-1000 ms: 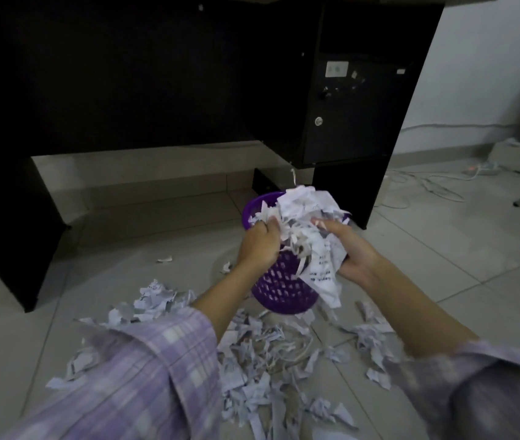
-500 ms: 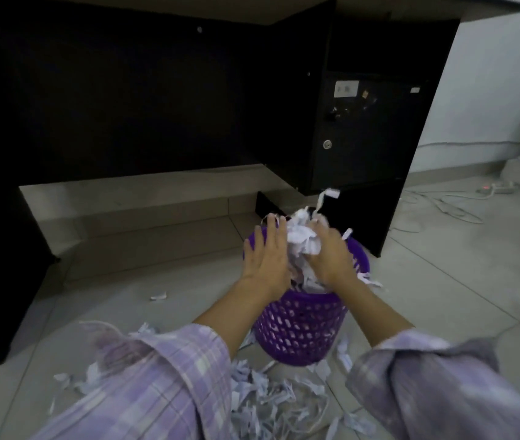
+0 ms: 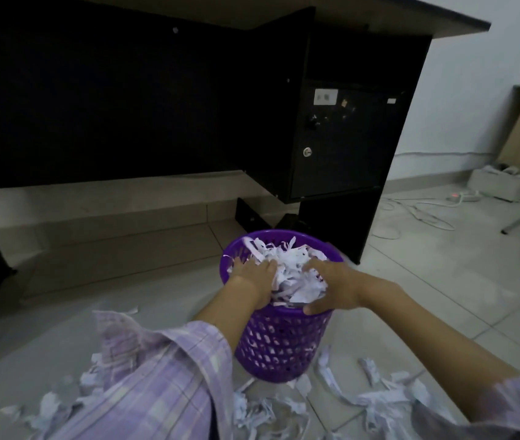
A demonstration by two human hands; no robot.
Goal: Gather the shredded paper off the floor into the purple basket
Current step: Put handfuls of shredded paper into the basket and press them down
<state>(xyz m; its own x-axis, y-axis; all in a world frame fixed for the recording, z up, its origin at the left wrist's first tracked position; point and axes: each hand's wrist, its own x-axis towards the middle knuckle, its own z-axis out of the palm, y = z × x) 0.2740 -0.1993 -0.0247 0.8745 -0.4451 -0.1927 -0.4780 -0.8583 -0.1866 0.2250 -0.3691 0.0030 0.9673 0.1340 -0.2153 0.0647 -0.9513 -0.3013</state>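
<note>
Purple basket [image 3: 279,341] brimful — both hands, left hand [image 3: 253,276] and right hand [image 3: 331,285], spread flat on shredded paper [image 3: 290,271].

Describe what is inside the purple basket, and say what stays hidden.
The purple basket holds shredded paper heaped to its rim, with the left hand and right hand pressing it down. Anything beneath the heap is covered.

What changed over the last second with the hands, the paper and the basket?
The bundle of shredded paper that both hands held above the rim went down into the purple basket. The left hand and right hand let go of it and now press flat on the heap. The basket stayed upright beside the black desk; loose shreds still lie on the floor.
</note>
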